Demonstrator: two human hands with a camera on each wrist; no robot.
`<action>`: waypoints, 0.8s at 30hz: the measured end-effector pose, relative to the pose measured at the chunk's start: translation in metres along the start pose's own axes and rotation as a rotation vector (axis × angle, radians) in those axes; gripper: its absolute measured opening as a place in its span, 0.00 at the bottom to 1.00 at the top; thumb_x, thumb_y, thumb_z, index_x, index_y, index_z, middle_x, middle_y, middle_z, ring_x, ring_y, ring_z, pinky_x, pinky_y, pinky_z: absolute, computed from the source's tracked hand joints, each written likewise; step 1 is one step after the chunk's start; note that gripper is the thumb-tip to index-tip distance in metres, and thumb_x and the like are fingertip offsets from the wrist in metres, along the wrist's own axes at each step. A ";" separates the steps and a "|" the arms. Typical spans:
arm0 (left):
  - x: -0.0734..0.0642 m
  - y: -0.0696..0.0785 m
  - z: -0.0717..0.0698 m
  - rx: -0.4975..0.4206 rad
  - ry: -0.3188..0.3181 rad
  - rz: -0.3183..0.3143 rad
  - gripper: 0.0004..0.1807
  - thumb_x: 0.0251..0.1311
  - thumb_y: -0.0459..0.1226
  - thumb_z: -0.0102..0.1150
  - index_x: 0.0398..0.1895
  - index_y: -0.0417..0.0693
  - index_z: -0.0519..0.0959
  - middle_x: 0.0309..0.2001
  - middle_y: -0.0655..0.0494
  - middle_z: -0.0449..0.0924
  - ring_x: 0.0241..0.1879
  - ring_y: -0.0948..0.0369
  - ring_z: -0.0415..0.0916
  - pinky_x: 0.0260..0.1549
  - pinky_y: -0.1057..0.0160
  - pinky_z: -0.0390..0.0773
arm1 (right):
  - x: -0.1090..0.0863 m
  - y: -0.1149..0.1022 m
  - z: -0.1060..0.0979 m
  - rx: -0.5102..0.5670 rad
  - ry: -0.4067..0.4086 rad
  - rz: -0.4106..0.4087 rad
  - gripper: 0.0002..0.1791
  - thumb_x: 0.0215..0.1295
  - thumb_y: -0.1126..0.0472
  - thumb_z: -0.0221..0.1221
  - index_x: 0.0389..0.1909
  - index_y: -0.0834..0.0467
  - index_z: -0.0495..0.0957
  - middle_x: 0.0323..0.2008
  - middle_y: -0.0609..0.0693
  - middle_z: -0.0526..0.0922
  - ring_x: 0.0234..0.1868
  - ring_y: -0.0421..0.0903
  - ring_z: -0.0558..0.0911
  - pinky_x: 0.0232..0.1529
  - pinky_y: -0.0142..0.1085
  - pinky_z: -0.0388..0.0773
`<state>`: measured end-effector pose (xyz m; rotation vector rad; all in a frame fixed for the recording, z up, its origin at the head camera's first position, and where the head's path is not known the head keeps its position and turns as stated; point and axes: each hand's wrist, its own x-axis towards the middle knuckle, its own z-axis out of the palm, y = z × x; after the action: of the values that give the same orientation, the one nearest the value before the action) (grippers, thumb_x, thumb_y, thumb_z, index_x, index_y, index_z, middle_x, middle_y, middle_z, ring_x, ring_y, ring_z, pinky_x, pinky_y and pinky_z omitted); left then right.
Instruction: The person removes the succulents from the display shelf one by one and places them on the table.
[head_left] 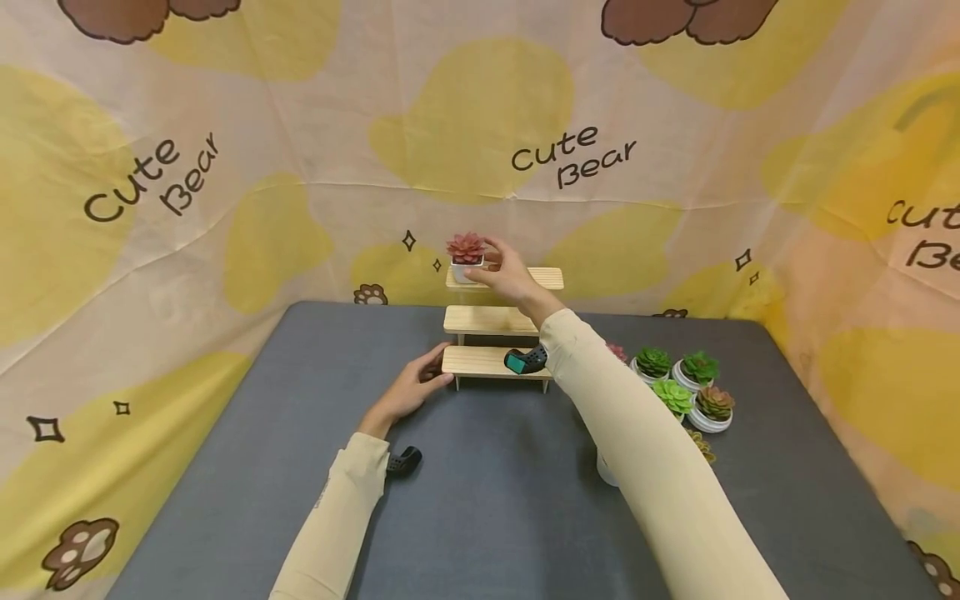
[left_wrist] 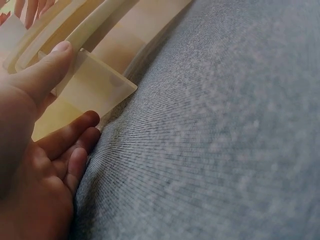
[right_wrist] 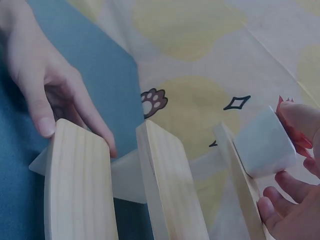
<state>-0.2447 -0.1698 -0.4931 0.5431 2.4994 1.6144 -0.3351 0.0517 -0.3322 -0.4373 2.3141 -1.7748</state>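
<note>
A three-tier wooden display stand [head_left: 489,360] with pale, translucent side supports stands near the back of the table. My left hand [head_left: 411,388] grips the left end of its lowest board, thumb at the front edge and fingers behind, as the right wrist view shows. At the left end of the top board is a red succulent in a white square pot [head_left: 466,248]. My right hand [head_left: 508,271] holds this pot between thumb and fingers. The pot's base [right_wrist: 265,142] meets the top board in the right wrist view.
Several potted succulents [head_left: 672,397], green and reddish, are grouped on the right of the grey table [head_left: 480,500], partly hidden by my right sleeve. A patterned cloth [head_left: 300,125] hangs close behind the stand and along the sides.
</note>
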 end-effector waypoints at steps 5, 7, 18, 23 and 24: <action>-0.002 0.002 0.001 0.008 0.000 0.009 0.36 0.73 0.37 0.56 0.80 0.41 0.55 0.70 0.38 0.71 0.65 0.43 0.73 0.64 0.42 0.70 | 0.002 -0.001 0.002 -0.013 0.000 0.026 0.44 0.70 0.63 0.63 0.81 0.55 0.50 0.75 0.66 0.62 0.75 0.62 0.64 0.71 0.52 0.68; -0.002 0.002 0.001 0.005 -0.001 0.007 0.36 0.73 0.37 0.56 0.80 0.41 0.55 0.70 0.38 0.71 0.65 0.43 0.72 0.64 0.43 0.71 | 0.003 -0.001 0.003 -0.011 0.008 0.029 0.44 0.70 0.64 0.62 0.81 0.56 0.51 0.74 0.66 0.63 0.74 0.62 0.66 0.71 0.51 0.69; 0.000 0.002 0.002 -0.020 -0.006 0.007 0.36 0.73 0.37 0.57 0.80 0.40 0.55 0.70 0.37 0.71 0.66 0.43 0.72 0.65 0.41 0.70 | 0.005 0.003 0.016 -0.052 0.135 0.012 0.35 0.67 0.65 0.65 0.73 0.60 0.64 0.61 0.66 0.77 0.61 0.59 0.78 0.58 0.46 0.80; 0.001 0.001 0.000 -0.030 -0.011 0.004 0.37 0.73 0.37 0.57 0.80 0.42 0.56 0.71 0.37 0.70 0.66 0.42 0.71 0.65 0.41 0.69 | 0.002 0.006 0.013 -0.039 0.144 -0.004 0.34 0.65 0.66 0.67 0.70 0.62 0.66 0.61 0.65 0.77 0.62 0.59 0.78 0.59 0.48 0.80; 0.001 0.001 0.000 -0.031 -0.012 0.005 0.37 0.73 0.37 0.57 0.80 0.42 0.56 0.71 0.37 0.70 0.67 0.42 0.71 0.66 0.41 0.69 | 0.001 0.006 0.012 -0.039 0.143 -0.008 0.34 0.65 0.66 0.67 0.70 0.62 0.66 0.61 0.65 0.77 0.62 0.59 0.78 0.59 0.47 0.80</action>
<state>-0.2453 -0.1697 -0.4923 0.5541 2.4623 1.6440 -0.3331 0.0422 -0.3415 -0.3358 2.4496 -1.8235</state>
